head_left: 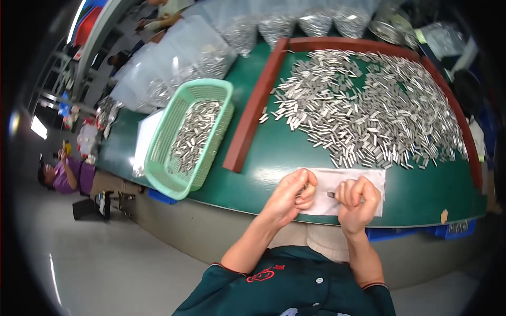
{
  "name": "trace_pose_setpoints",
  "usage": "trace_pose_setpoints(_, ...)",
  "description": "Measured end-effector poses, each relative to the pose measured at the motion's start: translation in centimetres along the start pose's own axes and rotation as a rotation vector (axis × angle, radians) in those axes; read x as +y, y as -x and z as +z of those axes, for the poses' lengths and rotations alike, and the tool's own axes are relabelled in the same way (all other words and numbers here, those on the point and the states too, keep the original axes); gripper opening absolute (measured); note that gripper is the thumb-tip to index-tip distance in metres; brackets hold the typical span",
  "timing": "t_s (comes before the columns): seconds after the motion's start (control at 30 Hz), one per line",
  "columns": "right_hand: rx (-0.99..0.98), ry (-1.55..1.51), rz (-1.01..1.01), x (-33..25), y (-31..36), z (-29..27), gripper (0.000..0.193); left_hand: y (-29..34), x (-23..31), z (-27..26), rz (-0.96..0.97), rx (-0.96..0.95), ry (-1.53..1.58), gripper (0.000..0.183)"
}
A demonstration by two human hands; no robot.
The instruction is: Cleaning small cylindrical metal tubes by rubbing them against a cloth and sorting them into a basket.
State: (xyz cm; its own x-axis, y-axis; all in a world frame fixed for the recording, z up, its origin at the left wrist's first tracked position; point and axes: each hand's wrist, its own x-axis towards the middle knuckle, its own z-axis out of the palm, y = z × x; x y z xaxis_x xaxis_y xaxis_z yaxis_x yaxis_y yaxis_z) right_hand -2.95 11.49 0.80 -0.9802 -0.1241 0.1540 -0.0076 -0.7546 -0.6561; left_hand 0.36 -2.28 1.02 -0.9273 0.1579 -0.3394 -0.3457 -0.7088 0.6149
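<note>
My right hand [360, 201] is closed, with one small grey metal piece [331, 195] sticking out from its fingers toward the left. Facing it, my left hand [291, 197] is curled shut, and a bit of grey metal shows between its fingers; how much it holds is hidden. Both hands are above a white cloth [328, 178] at the table's near edge, a short gap between them. Beyond the cloth, a wide spread of small flat metal pieces [369, 116] covers the green table [263, 181].
Dark red bars [256, 105] frame the spread on the left, back and right. Left of them stands a light green plastic basket [226, 113] part filled with metal pieces. Clear bags [203, 39] of pieces line the back. Another person [74, 176] is far left.
</note>
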Motion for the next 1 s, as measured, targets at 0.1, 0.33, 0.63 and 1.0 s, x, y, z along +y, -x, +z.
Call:
trace_pose_setpoints(0.1, -0.003, 0.030, 0.012, 0.0, -0.1, 0.0, 0.038, 0.5, 0.5, -0.4, 0.026, -0.024, -0.001, 0.027)
trace_pose_setpoints(0.33, -0.019, -0.015, 0.034, 0.2, -0.5, -0.3, 0.037, 5.8, 7.1, 0.8, 0.714, 0.416, -0.848, 0.025)
trace_pose_setpoints(0.63, -0.012, -0.015, 0.022, -0.3, -0.4, -0.4, 0.036, 7.5, 14.6, -5.4, 0.700, 1.304, -2.128, 0.048)
trace_pose_setpoints(1.0, -0.065, 0.020, 0.021, -0.3, -0.3, -0.7, 0.036, -1.1, 4.0, 1.4, 1.016, 0.152, -1.833, 0.013)
